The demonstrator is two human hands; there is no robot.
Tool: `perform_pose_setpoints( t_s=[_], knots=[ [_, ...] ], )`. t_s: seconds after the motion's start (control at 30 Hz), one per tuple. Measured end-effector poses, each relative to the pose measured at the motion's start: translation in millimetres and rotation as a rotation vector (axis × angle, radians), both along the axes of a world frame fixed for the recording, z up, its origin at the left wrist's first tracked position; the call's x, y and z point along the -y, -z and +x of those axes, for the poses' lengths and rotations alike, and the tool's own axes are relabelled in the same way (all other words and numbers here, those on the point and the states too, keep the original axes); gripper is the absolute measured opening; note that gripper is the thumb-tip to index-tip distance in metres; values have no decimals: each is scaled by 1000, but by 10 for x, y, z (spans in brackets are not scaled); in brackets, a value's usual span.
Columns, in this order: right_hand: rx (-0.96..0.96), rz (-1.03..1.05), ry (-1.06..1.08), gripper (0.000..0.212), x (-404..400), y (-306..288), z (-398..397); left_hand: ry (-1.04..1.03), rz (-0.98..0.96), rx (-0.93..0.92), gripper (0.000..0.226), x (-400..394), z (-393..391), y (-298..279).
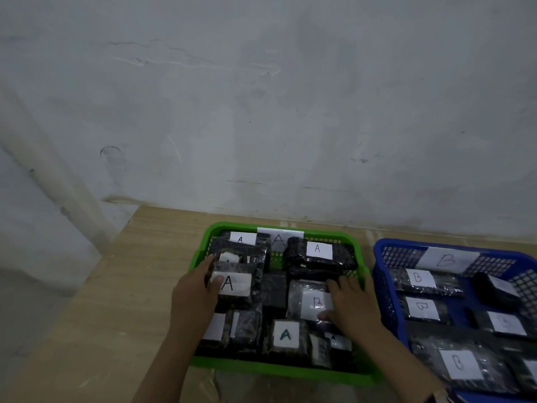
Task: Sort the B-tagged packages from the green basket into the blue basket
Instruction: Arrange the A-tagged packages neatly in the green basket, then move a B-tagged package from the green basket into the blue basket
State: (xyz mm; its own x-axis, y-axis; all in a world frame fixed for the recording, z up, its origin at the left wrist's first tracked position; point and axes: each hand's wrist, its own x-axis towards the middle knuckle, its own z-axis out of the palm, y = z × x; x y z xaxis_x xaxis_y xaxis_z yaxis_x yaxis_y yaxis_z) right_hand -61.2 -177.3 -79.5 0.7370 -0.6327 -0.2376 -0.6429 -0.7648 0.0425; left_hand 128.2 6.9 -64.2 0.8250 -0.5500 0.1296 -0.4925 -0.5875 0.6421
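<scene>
The green basket [203, 251] stands on the wooden bench [116, 286], and the blue basket [377, 274] stands just beside it on the right. Both baskets hold dark packages in plastic wrap with white paper tags. The right hand [353, 308] lies on the B package [308, 301], which is in the right half of the green basket. The fingers of this hand curl over its far edge and the thumb presses at its near edge, so the hand grips it. The package lies flat, with its tag up. Its long axis runs from near to far, and the letter B reads upright for the person. The left hand [194, 289] holds an A package [235, 283] in the left half, thumb on the tag.
</scene>
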Motion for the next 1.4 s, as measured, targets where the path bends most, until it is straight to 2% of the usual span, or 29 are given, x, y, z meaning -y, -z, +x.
perform_pose_setpoints(
  t_s=[0.17, 0.27, 0.33, 0.43, 0.53, 0.73, 0.83, 0.97, 1.07, 1.2, 1.27, 1.4],
  knots=[
    [209, 151, 69, 42, 36, -134, -85, -1, 9, 96, 40, 16, -46, -15],
    [476, 281, 162, 15, 71, -247, -203, 37, -59, 154, 39, 82, -156, -76],
    [652, 392, 277, 12, 143, -337, -263, 58, -105, 141, 41, 160, -259, -143],
    [833, 409, 356, 12, 218, -507, -306, 105, -143, 126, 43, 297, -403, -231],
    [868, 424, 313, 12, 189, -657, -318, 189, -193, 28, 34, 450, -599, -299],
    [841, 578, 213, 16, 48, -692, -439, 479, -207, -345, 60, 676, -989, -461],
    [905, 637, 259, 15, 34, -703, -583, 493, -285, -450, 59, 724, -1115, -504],
    [1055, 707, 419, 36, 28, -707, -843, 460, -412, -536, 40, 816, -1312, -523],
    [1078, 765, 497, 39, 32, -624, -1062, 368, -498, -622, 49, 910, -1511, -505],
    [1145, 854, 550, 35, 101, -545, -1373, 364, -473, -702, 66, 1037, -1847, -435],
    [1157, 811, 576, 35, 193, -524, -1535, 398, -426, -736, 70, 1114, -2016, -404],
    [1199, 781, 574, 28, 371, -502, -1843, 436, -417, -854, 58, 1287, -2291, -406]
  ],
)
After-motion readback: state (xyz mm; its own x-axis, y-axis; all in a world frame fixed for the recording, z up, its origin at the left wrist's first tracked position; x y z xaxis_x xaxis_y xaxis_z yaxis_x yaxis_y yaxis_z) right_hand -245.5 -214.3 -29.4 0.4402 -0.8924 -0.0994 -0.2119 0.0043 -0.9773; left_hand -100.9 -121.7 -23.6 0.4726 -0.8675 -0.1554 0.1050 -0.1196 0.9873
